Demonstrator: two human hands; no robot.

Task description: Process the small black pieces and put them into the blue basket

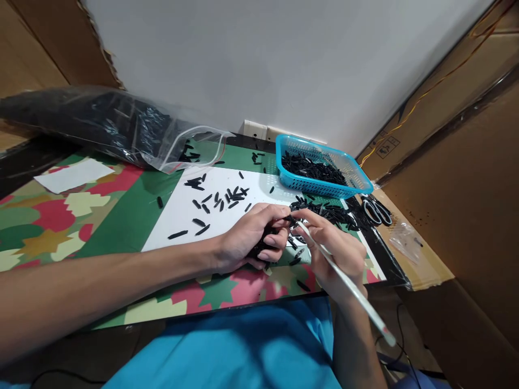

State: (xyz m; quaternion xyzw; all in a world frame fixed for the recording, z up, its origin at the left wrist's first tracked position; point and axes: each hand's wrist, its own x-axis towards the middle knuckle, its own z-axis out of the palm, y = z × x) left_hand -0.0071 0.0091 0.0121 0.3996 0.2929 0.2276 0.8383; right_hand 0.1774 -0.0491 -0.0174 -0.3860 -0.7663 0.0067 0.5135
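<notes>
My left hand (263, 235) is closed round a bunch of small black elongated pieces (261, 247), one of them pinched at the thumb and forefinger. In my right hand (338, 248) is a slim white stick-like tool (352, 289), held like a pen. Its far end meets the pinched piece; the exact tip is too small to make out. Loose black pieces (233, 197) lie scattered on a white sheet (174, 221) left of my hands. A denser heap of them (324, 210) sits just beyond my right hand.
A blue plastic basket (324, 190) with more black pieces stands at the back right. Scissors (377, 210) lie at the table's right edge, beside a small clear bag (405, 243). A large zip bag (121, 129) fills the back left. Cardboard (466, 205) closes off the right.
</notes>
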